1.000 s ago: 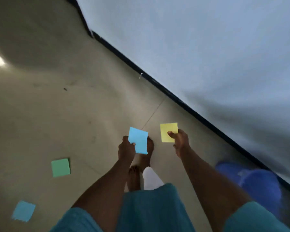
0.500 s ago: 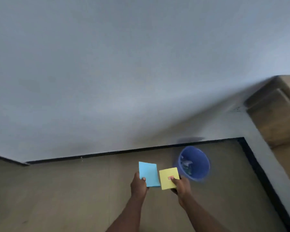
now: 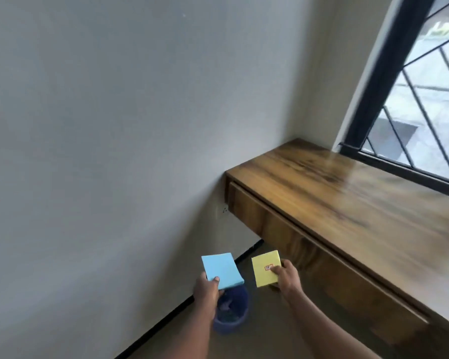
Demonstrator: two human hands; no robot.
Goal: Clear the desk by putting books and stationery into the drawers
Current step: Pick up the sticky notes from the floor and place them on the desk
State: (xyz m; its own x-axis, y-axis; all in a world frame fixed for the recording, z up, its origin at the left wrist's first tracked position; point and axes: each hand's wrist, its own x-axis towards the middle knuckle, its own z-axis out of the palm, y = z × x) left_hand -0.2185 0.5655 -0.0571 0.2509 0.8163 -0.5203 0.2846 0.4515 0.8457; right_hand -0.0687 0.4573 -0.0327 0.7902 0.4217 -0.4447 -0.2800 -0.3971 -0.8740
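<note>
So the view had swung up off the floor and the wooden desk (image 3: pixel 347 193) with its shut drawer (image 3: pixel 309 252) was finally in frame. Left hand (image 3: pixel 206 288) had its grip pinched on the blue sticky pad (image 3: pixel 222 270), right hand (image 3: pixel 287 277) on the yellow pad (image 3: pixel 266 272), both above the blue bin (image 3: pixel 231 313). Guess the drawer needed opening next.

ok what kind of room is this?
Likely a home study corner: a wooden desk with closed drawers fixed under a barred window, plain wall, and a blue waste bin on the floor.
</note>
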